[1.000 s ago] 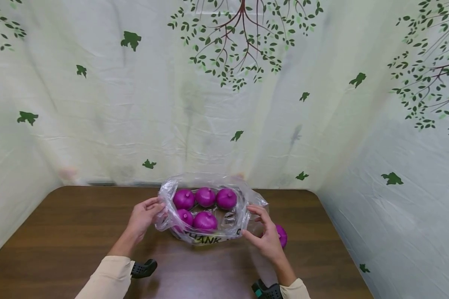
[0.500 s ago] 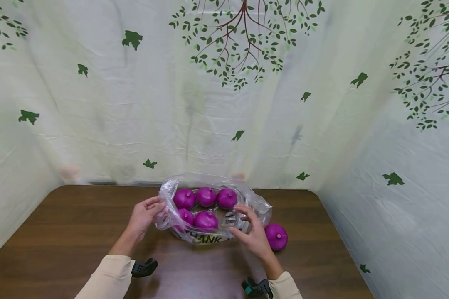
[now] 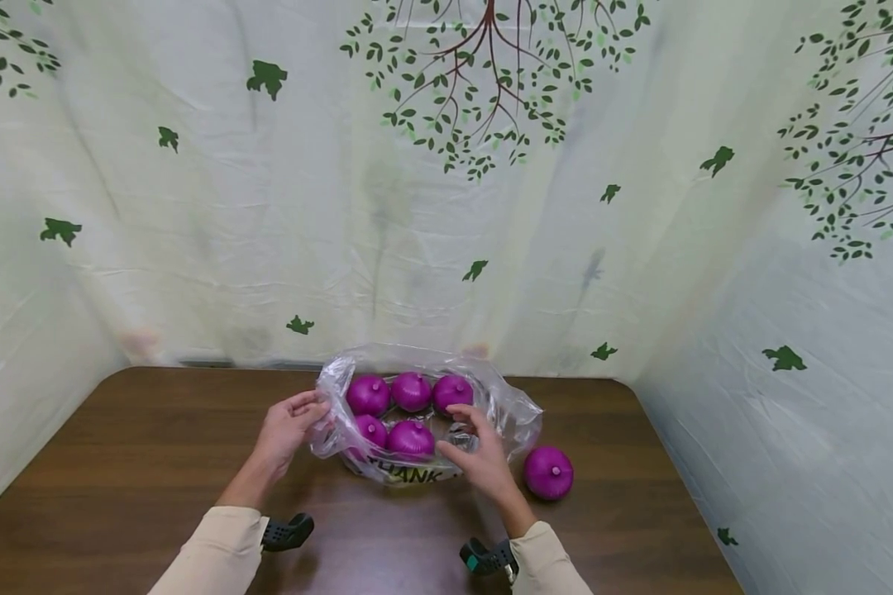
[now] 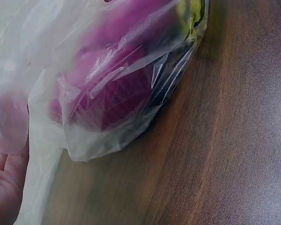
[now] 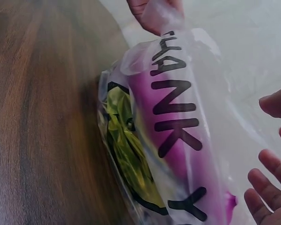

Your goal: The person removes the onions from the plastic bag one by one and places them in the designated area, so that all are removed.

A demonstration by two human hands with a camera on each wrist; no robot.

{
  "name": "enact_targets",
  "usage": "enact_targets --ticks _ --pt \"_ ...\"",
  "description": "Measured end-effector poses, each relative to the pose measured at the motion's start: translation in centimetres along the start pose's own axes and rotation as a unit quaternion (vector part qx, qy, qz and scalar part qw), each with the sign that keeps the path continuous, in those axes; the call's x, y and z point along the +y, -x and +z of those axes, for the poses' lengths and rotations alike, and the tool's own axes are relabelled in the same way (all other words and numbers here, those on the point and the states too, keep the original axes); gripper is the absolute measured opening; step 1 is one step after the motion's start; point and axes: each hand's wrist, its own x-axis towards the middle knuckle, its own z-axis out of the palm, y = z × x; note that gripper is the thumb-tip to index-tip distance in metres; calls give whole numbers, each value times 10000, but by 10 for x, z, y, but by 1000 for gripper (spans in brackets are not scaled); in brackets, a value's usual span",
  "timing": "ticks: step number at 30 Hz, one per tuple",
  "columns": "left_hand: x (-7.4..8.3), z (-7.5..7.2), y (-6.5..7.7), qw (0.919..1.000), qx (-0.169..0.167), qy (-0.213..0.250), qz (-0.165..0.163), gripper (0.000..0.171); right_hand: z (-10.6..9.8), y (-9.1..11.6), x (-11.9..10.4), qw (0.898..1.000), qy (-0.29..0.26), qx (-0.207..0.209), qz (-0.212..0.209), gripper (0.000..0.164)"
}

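Note:
A clear plastic bag (image 3: 519,409) lettered in black sits on the table with its mouth held wide. Inside are several purple onions (image 3: 411,436), in two rows. My left hand (image 3: 286,434) pinches the bag's left rim between thumb and fingers; in the left wrist view its fingers show at the bag's edge. Over the bag's right part hovers my right hand (image 3: 484,459), thumb and fingers spread apart with nothing between them. The right wrist view shows those fingers (image 5: 267,187) apart beside the bag. One loose onion (image 3: 548,473) lies on the table, right of the bag and my right hand.
The brown wooden table (image 3: 193,463) has rounded back corners. Behind it and along both sides hang pale sheets (image 3: 387,207) printed with leaves and branches. Black straps circle both wrists, below cream sleeves (image 3: 219,549).
My right hand has let go of the bag's right rim and moved left over its opening, uncovering the loose onion. My left hand keeps its hold.

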Motion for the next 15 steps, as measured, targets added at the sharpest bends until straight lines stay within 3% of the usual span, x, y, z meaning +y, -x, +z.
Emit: enact_targets --ticks 3,10,15 --pt "-1 -1 0 10000 10 19 -1 53 5 -4 2 9997 -31 -76 220 46" --pt "-2 -2 -1 10000 -6 -42 -4 53 16 -11 8 9993 -59 -222 308 43" --pt "-2 -2 -1 10000 7 -14 -3 52 26 -20 37 9985 -181 -317 410 51"
